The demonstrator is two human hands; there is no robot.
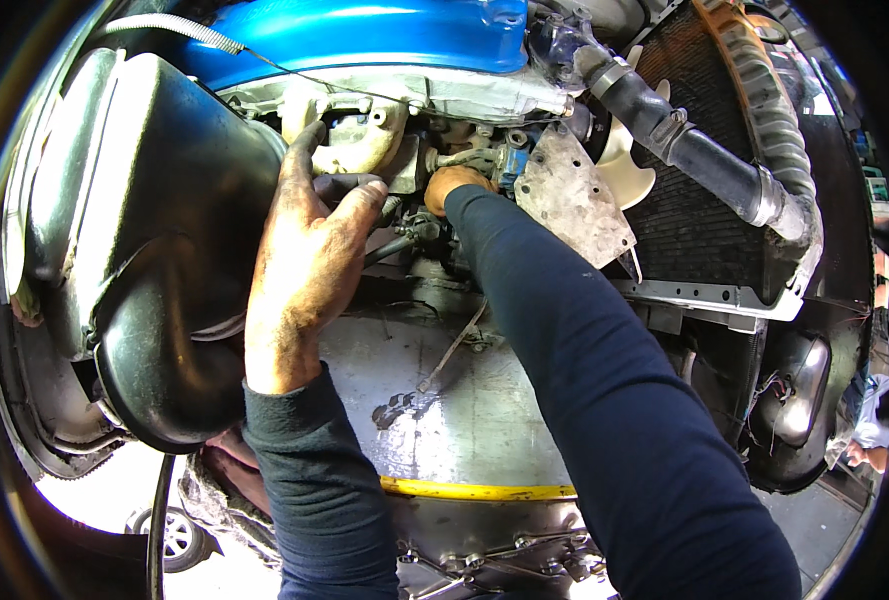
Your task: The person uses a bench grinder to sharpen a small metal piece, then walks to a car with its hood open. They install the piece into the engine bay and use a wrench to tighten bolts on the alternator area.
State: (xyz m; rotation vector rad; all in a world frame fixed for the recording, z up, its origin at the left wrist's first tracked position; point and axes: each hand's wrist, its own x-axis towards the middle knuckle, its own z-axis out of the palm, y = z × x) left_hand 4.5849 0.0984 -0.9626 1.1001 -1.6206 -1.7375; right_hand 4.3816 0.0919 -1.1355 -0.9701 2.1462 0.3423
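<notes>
the left hand (304, 240) is loosely spread, its index finger stretched to the far side and its thumb held off to the right; no object shows in its grasp. the right hand (454, 188) reaches in under the engine, its back rounded and its fingers hidden, so i cannot tell whether it grips anything. just beyond the left fingertips is the cream-coloured, curved, cast-looking metal pipe (359, 155), below the long pale metal flange (464, 95) and the smooth, bright blue engine cover (364, 35); whether the index finger presses on it or only overlaps it in view is unclear. the pipe would likely be rigid and heavy for its size, unlikely to dent, perhaps slick if oily. its thick rounded bend looks the best place to take hold, with the palm supporting from the near side. its long axis runs left to right in a shallow u, both ends turning to the far side, toward the flange. right of the right hand stands the flat, grey, hole-punched metal plate (569, 195); left of the left hand is the bulky black moulded housing (189, 150).
</notes>
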